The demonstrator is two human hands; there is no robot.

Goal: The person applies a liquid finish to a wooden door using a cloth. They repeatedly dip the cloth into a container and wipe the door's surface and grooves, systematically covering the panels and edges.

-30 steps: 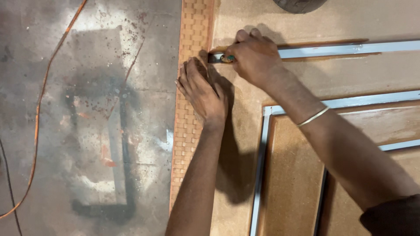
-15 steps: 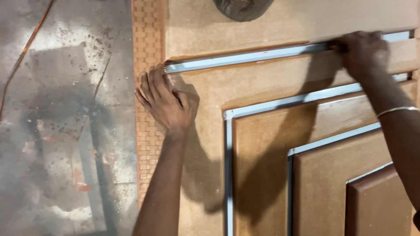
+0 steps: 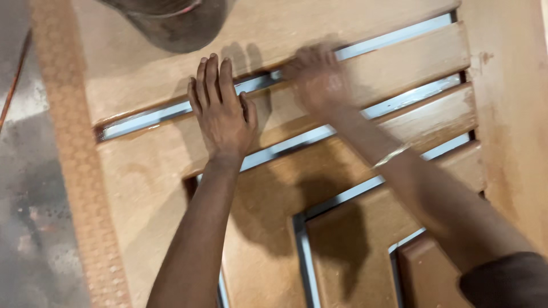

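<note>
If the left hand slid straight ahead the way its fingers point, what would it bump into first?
Probably the long silvery metal strip set in the brown wooden panel's groove: the flat left hand's fingertips already lie at it. Beyond is plain wood, then a dark round object.

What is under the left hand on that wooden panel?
The left hand lies flat on the wooden panel, fingers across the top metal strip. The strip shows on both sides of the hand; the part beneath the fingers is covered.
</note>
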